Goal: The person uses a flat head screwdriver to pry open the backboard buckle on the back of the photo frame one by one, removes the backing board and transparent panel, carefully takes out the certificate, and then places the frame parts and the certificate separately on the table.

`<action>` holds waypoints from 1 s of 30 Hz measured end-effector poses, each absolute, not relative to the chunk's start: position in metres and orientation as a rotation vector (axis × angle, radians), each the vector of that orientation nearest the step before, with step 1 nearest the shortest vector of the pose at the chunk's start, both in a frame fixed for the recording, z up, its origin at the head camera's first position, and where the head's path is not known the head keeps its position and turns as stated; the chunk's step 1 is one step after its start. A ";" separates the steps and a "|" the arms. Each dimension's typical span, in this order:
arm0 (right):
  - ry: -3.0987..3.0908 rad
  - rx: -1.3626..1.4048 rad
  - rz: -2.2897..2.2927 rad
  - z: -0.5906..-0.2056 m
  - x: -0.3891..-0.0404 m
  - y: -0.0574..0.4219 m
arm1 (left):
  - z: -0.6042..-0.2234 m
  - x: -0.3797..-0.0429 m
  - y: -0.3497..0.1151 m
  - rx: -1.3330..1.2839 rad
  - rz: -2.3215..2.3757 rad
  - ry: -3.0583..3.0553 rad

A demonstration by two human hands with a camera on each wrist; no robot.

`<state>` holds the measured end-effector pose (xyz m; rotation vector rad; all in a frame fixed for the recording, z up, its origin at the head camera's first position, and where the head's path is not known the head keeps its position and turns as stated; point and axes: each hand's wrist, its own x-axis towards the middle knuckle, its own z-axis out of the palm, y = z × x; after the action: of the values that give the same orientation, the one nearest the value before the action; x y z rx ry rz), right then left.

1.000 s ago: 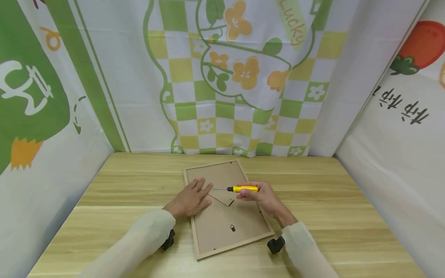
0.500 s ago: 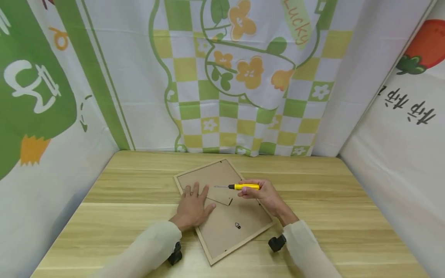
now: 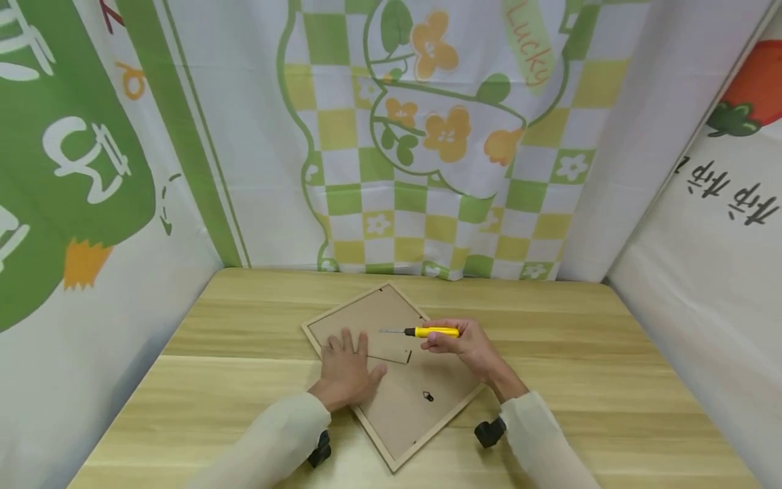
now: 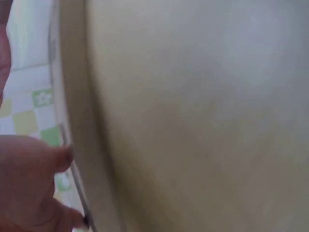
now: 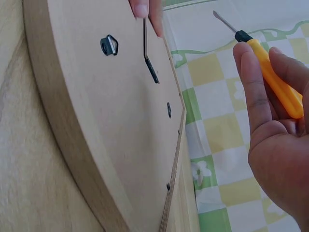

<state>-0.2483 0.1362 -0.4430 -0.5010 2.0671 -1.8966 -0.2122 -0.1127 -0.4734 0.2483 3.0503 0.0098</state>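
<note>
A picture frame (image 3: 404,435) lies back side up on the table, turned at an angle. Its brown backing board carries a stand flap (image 3: 391,357) and a small metal hanging hook (image 3: 428,396). My left hand (image 3: 349,370) rests flat on the left part of the backing, fingers spread across the flap's edge. My right hand (image 3: 467,343) grips a yellow-handled screwdriver (image 3: 437,332) over the frame's right side, its thin blade pointing left. The right wrist view shows the screwdriver (image 5: 275,79) between thumb and fingers, with the hook (image 5: 109,45) on the backing beside it.
The wooden table (image 3: 244,326) extends around the frame on all sides. A printed cloth (image 3: 421,224) hangs at the table's back edge, with more cloth walls at left (image 3: 189,238) and right (image 3: 684,251). Small dark tabs sit along the frame's inner edge.
The picture frame has turned counterclockwise, its near end swinging right and its far end left, with my left hand on it. The screwdriver stays in my right hand, nearly still.
</note>
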 end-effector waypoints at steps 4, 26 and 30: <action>2.066 -0.473 -1.902 -0.445 -0.246 0.140 | -0.466 -0.227 -0.126 0.499 -0.045 2.964; 2.078 -0.498 -1.915 -0.443 -0.244 0.149 | -0.470 -0.224 -0.129 0.481 -0.004 2.913; 2.080 -0.502 -1.911 -0.443 -0.245 0.147 | -0.473 -0.214 -0.117 0.370 0.076 2.952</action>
<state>-0.2447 0.1468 -0.4432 -0.5021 2.0801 -1.9113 -0.2143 -0.1172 -0.4727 0.3700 2.9516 0.0758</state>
